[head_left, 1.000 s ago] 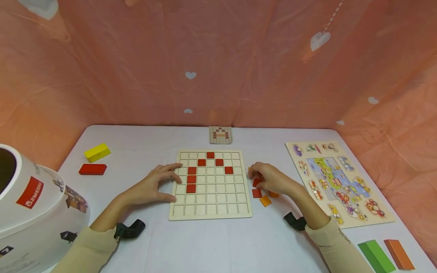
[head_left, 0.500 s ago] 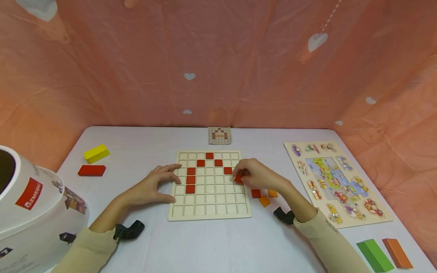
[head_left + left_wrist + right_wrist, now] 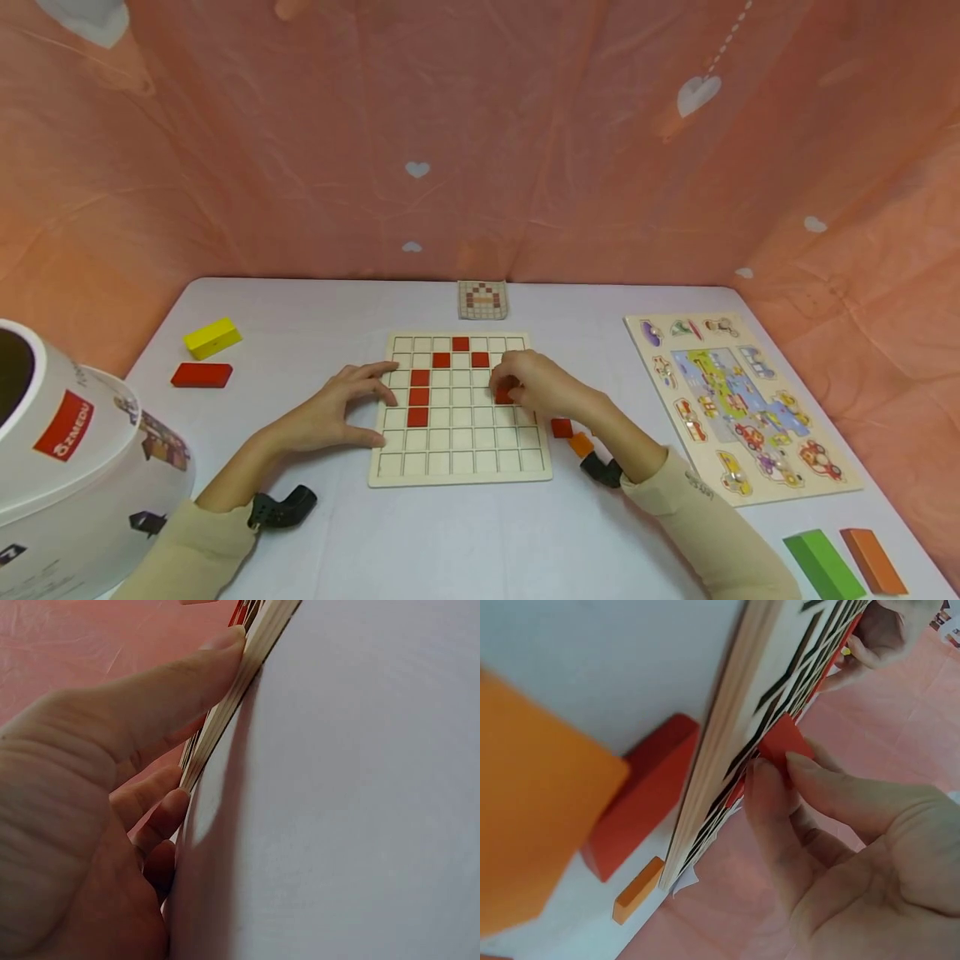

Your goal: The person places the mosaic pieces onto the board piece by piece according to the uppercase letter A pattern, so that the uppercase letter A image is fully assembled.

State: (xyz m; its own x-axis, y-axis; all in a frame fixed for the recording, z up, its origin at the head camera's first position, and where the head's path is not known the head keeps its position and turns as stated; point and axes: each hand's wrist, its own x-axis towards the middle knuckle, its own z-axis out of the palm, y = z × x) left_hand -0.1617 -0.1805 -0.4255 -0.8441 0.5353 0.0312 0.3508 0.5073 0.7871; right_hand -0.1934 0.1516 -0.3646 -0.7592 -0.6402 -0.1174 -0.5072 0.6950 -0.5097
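A light wooden grid board [image 3: 480,462] lies flat on the table. My left hand [image 3: 337,408] rests at its left edge, fingers spread; the left wrist view has the thumb [image 3: 202,682] against the rim. Over the right part of the board, my right hand [image 3: 543,383] pinches a red square tile [image 3: 784,742] between thumb and fingertips, tilted close over the cells. Several red tiles [image 3: 418,397] sit in cells at the left and top. Another placed tile is mostly hidden behind the right hand. Beside the right edge lie a loose red tile [image 3: 561,428] and an orange tile [image 3: 581,445].
A small pattern card [image 3: 482,301] lies behind the board. A wooden picture puzzle [image 3: 750,408] is at right, with green [image 3: 825,564] and orange blocks [image 3: 873,560] in front. Yellow [image 3: 213,337] and red blocks [image 3: 202,375] lie left, near a white bucket [image 3: 97,467].
My right hand has picked up a red tile from the loose ones beside the board and carried it leftward over the right-hand cells. The left hand has stayed at the board's edge.
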